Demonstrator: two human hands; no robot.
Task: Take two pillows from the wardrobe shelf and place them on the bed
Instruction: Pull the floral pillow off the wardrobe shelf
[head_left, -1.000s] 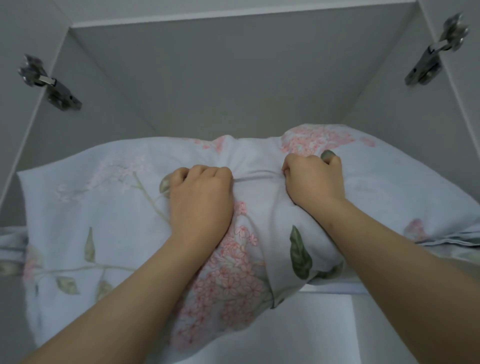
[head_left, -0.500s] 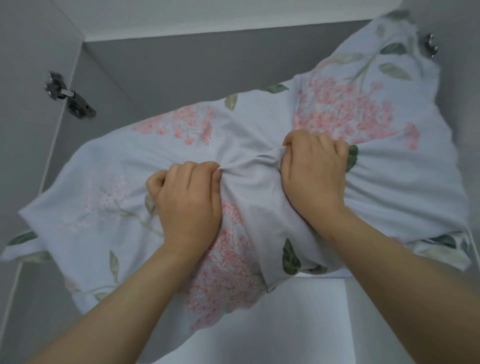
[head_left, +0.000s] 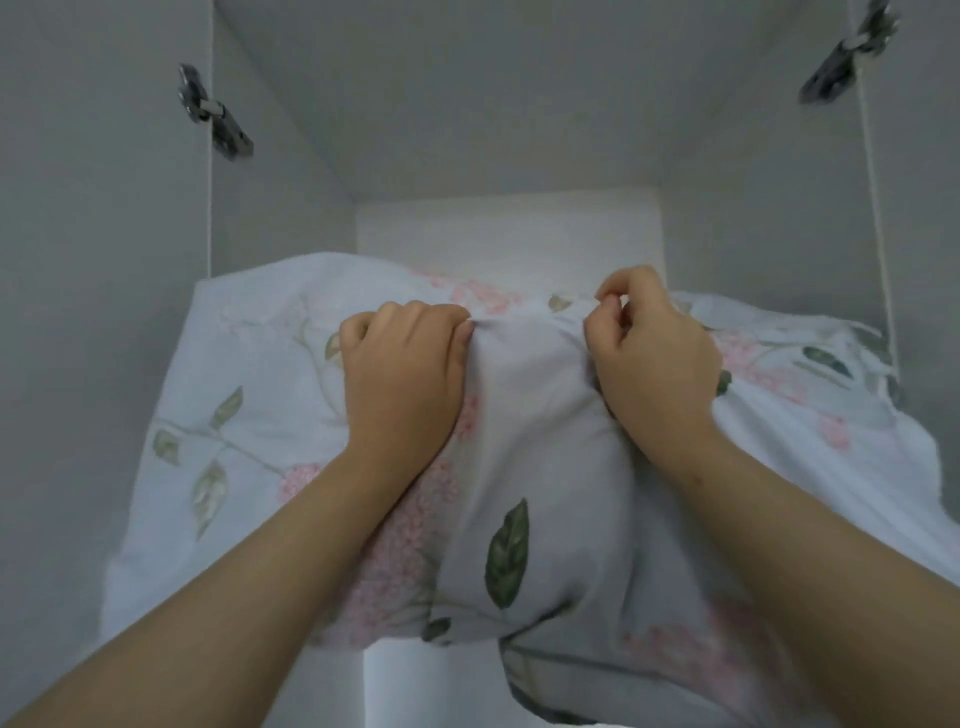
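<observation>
A pale blue pillow (head_left: 270, 415) printed with pink blossoms and green leaves fills the lower half of the head view, in front of the open wardrobe. My left hand (head_left: 405, 369) grips a bunch of its cover just left of centre. My right hand (head_left: 649, 358) grips the cover to the right, fingers curled into the fabric. The stretch of cloth between the two hands is pulled into a ridge. I cannot tell whether a second pillow lies under this one.
The white wardrobe shelf (head_left: 509, 234) shows bare behind the pillow. Grey side walls stand close on both sides, with a metal door hinge at upper left (head_left: 215, 111) and another at upper right (head_left: 841, 57).
The pillow has come down from its tilt, its right end dropping from the upper right corner. It now lies lower and nearer to me, uncovering the shelf behind. Both hands keep their grip.
</observation>
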